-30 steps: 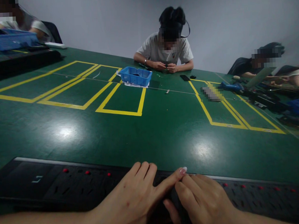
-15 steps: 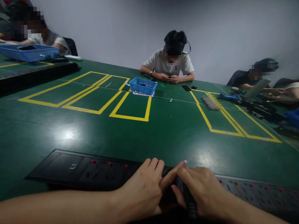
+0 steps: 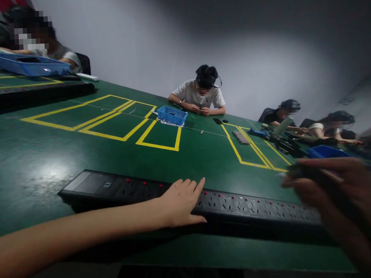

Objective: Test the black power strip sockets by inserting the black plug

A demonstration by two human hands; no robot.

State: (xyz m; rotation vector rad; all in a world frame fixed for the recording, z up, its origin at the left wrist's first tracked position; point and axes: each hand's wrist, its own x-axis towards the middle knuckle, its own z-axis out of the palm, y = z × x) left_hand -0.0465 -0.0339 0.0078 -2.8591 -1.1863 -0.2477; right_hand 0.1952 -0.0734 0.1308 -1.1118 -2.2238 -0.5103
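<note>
A long black power strip (image 3: 253,207) with several sockets and red buttons lies on the green table, running across in front of me. My left hand (image 3: 182,202) is laid across it, fingers over the top toward the far edge and thumb along the near side, gripping it. To the right, raised above the strip's right end and close to the camera, is my right hand (image 3: 338,189), smeared by motion. Its fingers are closed around a black plug (image 3: 300,173), and a thick dark cable (image 3: 338,193) passes through the hand. The plug's pins cannot be made out.
Yellow tape rectangles (image 3: 124,137) mark the table (image 3: 112,158). A blue bin (image 3: 172,116) stands near its middle. Across from me a person (image 3: 198,95) works with both hands. Tools and another blue bin (image 3: 327,151) are at the right, with more people beyond.
My right hand has moved right and up, away from my left hand, with the plug and cable. My left hand stays on the power strip. The view has shifted toward the right.
</note>
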